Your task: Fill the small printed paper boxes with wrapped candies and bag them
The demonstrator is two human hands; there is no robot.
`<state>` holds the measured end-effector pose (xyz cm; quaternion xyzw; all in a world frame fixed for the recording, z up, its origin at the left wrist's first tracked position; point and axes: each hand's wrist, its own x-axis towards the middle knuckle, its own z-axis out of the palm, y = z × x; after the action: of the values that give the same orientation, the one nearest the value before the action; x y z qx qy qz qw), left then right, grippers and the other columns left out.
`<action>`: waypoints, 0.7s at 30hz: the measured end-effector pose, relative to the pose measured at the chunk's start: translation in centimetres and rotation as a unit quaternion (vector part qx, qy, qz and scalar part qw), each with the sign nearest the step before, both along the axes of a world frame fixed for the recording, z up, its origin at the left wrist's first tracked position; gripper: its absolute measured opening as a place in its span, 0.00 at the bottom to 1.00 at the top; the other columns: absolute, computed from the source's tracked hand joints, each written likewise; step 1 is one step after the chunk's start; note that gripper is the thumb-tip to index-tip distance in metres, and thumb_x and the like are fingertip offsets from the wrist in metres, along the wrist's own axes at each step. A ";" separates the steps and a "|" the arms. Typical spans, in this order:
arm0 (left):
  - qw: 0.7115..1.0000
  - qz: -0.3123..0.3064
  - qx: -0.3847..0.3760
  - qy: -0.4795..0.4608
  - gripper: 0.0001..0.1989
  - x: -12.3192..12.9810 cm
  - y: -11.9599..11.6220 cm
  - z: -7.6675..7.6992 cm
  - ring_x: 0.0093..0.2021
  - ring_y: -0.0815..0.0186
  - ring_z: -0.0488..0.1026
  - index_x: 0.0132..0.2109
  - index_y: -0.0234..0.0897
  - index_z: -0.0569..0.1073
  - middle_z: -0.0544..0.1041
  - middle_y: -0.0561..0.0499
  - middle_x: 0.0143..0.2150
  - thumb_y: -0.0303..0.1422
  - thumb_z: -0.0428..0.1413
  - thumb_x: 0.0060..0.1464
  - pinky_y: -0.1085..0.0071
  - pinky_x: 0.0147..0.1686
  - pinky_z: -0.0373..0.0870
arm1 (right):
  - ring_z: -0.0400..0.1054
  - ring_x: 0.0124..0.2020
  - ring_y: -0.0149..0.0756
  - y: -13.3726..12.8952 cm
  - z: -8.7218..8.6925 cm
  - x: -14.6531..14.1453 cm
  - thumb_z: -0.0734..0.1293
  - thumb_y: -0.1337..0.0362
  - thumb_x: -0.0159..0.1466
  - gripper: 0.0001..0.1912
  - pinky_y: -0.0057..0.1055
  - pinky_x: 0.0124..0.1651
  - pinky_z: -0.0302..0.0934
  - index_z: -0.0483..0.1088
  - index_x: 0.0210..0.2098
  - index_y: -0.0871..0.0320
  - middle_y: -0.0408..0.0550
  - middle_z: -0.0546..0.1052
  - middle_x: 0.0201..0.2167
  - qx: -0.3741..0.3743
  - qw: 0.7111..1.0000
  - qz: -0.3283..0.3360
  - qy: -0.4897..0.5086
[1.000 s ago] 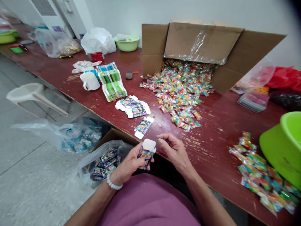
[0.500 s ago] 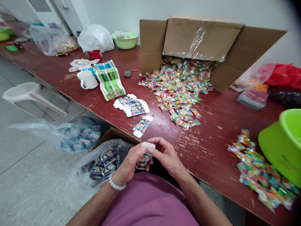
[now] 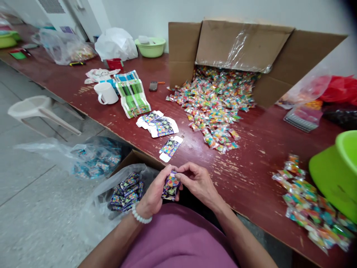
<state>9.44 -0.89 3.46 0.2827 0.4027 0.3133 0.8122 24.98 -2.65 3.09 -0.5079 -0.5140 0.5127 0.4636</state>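
A small dark purple printed candy box (image 3: 170, 188) is held in front of my body, just off the table edge. My left hand (image 3: 156, 190) wraps around it from the side, fingers closed behind it. At the top of the box, my right hand (image 3: 196, 182) pinches the white end flap with thumb and index finger. On the table just beyond lies a flat unfolded box (image 3: 170, 148), with a small stack of flat boxes (image 3: 161, 124) behind it. Below my left hand, a clear bag in a carton holds several filled boxes (image 3: 126, 193).
A large cardboard box (image 3: 242, 44) on its side spills wrapped candies (image 3: 214, 104) over the table. More candies (image 3: 312, 204) lie by a green basin (image 3: 329, 167) at right. A white mug (image 3: 106, 93), green printed sheets (image 3: 134, 98) and a plastic stool (image 3: 41, 108) are at left.
The white flap that stood up at the box top is now folded down, and more of the printed front shows. The view has shifted slightly.
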 end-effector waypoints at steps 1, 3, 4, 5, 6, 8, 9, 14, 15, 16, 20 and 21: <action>1.000 -0.005 0.008 -0.001 0.23 0.0 -0.1 -0.1 0.18 0.69 0.71 0.48 0.36 0.73 0.76 0.52 0.25 0.51 0.51 0.61 0.75 0.18 0.68 | 0.71 0.18 0.31 0.2 0.0 -0.1 0.70 0.56 0.63 0.10 0.27 0.24 0.65 0.73 0.34 0.57 0.41 0.77 0.22 -0.025 0.999 0.006 0.022; 1.000 -0.017 0.021 -0.006 0.26 0.1 -0.1 -0.2 0.18 0.68 0.71 0.51 0.36 0.72 0.76 0.51 0.26 0.53 0.47 0.62 0.74 0.18 0.67 | 0.70 0.16 0.31 0.6 -0.1 -0.1 0.70 0.56 0.63 0.11 0.26 0.22 0.63 0.71 0.33 0.57 0.40 0.75 0.19 -0.059 0.996 0.019 0.057; 0.999 -0.021 0.026 -0.006 0.26 0.1 -0.1 -0.3 0.18 0.68 0.71 0.51 0.36 0.72 0.76 0.51 0.26 0.53 0.47 0.62 0.74 0.18 0.67 | 0.69 0.16 0.31 0.7 0.0 0.0 0.70 0.56 0.63 0.11 0.25 0.22 0.63 0.71 0.32 0.58 0.39 0.75 0.18 -0.067 0.995 0.020 0.065; 0.999 -0.019 0.030 -0.003 0.26 0.0 -0.1 -0.3 0.17 0.68 0.70 0.50 0.36 0.72 0.76 0.51 0.25 0.53 0.47 0.62 0.74 0.17 0.67 | 0.69 0.16 0.31 0.7 0.0 0.0 0.70 0.55 0.63 0.12 0.25 0.22 0.63 0.71 0.32 0.58 0.39 0.74 0.18 -0.066 0.996 0.019 0.064; 1.000 -0.012 0.029 -0.001 0.25 0.0 0.0 -0.4 0.17 0.68 0.70 0.49 0.36 0.73 0.76 0.52 0.25 0.53 0.48 0.62 0.74 0.17 0.67 | 0.70 0.16 0.31 0.6 0.0 0.1 0.70 0.55 0.63 0.12 0.26 0.22 0.63 0.72 0.32 0.58 0.40 0.75 0.19 -0.057 0.997 0.019 0.057; 1.000 0.002 0.010 -0.001 0.22 -0.2 0.3 -0.4 0.18 0.67 0.71 0.46 0.35 0.74 0.74 0.52 0.23 0.50 0.52 0.60 0.73 0.16 0.68 | 0.72 0.19 0.31 0.2 0.1 0.1 0.69 0.55 0.65 0.12 0.27 0.25 0.65 0.74 0.33 0.57 0.44 0.79 0.27 -0.016 0.999 0.037 0.032; 1.000 0.008 -0.005 -0.004 0.19 -0.2 0.4 -0.4 0.18 0.67 0.71 0.44 0.35 0.74 0.74 0.53 0.23 0.48 0.54 0.59 0.73 0.16 0.68 | 0.74 0.24 0.32 0.0 0.1 0.1 0.68 0.55 0.65 0.11 0.29 0.28 0.68 0.75 0.35 0.56 0.46 0.80 0.33 0.012 0.999 0.051 0.014; 0.996 0.051 -0.075 -0.022 0.12 -0.4 0.9 -0.7 0.18 0.69 0.71 0.41 0.35 0.74 0.75 0.54 0.28 0.40 0.57 0.56 0.73 0.15 0.70 | 0.71 0.50 0.41 -0.6 -0.4 -0.9 0.69 0.59 0.65 0.09 0.41 0.55 0.65 0.75 0.45 0.51 0.49 0.77 0.46 0.131 0.986 0.055 -0.088; 0.994 0.063 -0.079 -0.027 0.12 -0.4 0.9 -0.8 0.18 0.69 0.71 0.41 0.35 0.74 0.75 0.54 0.27 0.39 0.57 0.56 0.74 0.15 0.69 | 0.70 0.50 0.40 -0.5 -0.6 -1.2 0.69 0.60 0.65 0.10 0.39 0.55 0.65 0.74 0.46 0.51 0.49 0.75 0.47 0.134 0.985 0.059 -0.090; 0.994 0.072 -0.077 -0.029 0.11 -0.6 0.9 -0.9 0.18 0.69 0.71 0.41 0.35 0.73 0.75 0.55 0.27 0.39 0.57 0.56 0.74 0.15 0.69 | 0.70 0.49 0.39 -0.4 -0.8 -1.5 0.69 0.60 0.65 0.11 0.37 0.52 0.66 0.73 0.46 0.51 0.49 0.74 0.49 0.129 0.986 0.067 -0.082; 0.993 0.086 0.005 0.079 0.16 -3.6 1.1 -1.3 0.17 0.67 0.70 0.42 0.37 0.71 0.74 0.54 0.24 0.46 0.53 0.59 0.73 0.16 0.66 | 0.70 0.36 0.32 0.1 -1.3 -1.4 0.68 0.61 0.63 0.13 0.29 0.38 0.66 0.70 0.48 0.53 0.48 0.72 0.47 0.078 0.995 0.052 -0.040; 0.985 0.093 0.036 0.138 0.18 -5.2 1.2 -1.4 0.18 0.65 0.71 0.42 0.38 0.71 0.75 0.54 0.24 0.49 0.51 0.59 0.72 0.18 0.66 | 0.69 0.34 0.31 0.1 -1.4 -1.0 0.68 0.61 0.63 0.13 0.29 0.36 0.64 0.69 0.48 0.53 0.46 0.73 0.43 0.059 0.997 0.031 -0.037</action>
<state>4.25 0.31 2.04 0.3132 0.5242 0.3599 0.7054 23.96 -2.53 1.70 -0.4821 -0.5756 0.4764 0.4575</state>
